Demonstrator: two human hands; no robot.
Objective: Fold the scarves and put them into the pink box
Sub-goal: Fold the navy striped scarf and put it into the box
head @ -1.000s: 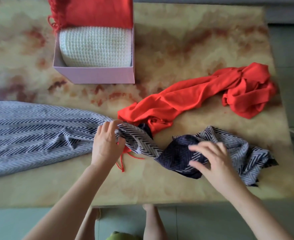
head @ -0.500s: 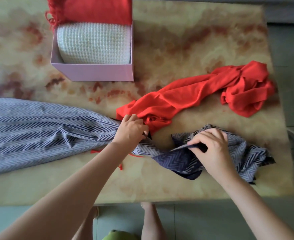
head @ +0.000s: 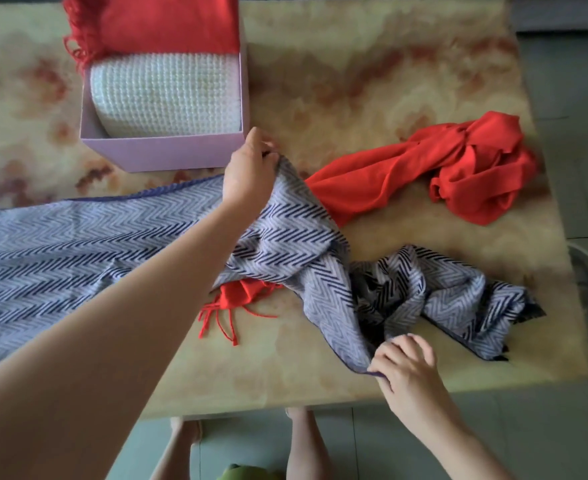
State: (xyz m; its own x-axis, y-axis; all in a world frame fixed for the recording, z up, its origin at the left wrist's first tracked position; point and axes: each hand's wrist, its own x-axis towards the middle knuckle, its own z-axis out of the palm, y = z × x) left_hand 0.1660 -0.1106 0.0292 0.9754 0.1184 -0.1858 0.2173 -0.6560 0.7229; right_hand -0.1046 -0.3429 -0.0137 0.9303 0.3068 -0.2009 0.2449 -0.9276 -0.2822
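1. The right hand [head: 403, 365] is nearest the viewer, well apart from the pink box [head: 168, 154] and off to its near right. Its curled fingers pinch the dark near hem of the chevron scarf [head: 78, 258].
2. This blue-and-white scarf lies on the table [head: 355, 64] in front of the box. The stretch running past the box's near wall to the left is spread flat. The end to the box's right is still a bunched heap.
3. Red tassels [head: 223, 317] stick out from under the scarf, on the viewer's side of the box's right corner.
4. The left hand [head: 251, 171], just beside the box's near right corner, grips the far edge of the same scarf and lifts the cloth into a ridge.
5. The fabric looks thin, light and limp. It will probably sag between the hands and keep no crease unless pressed flat. The hems and corners are the best places to hold it, with opposite edges kept taut. It lies over the tasselled red end, so a pull may drag that along.
6. The loose red scarf [head: 424, 174] lies crumpled to the box's right, and one end runs under the chevron cloth.
7. In the box a folded white knitted scarf [head: 168, 95] sits by the near wall. A red fringed scarf [head: 168, 22] sits behind it, and little room seems left.
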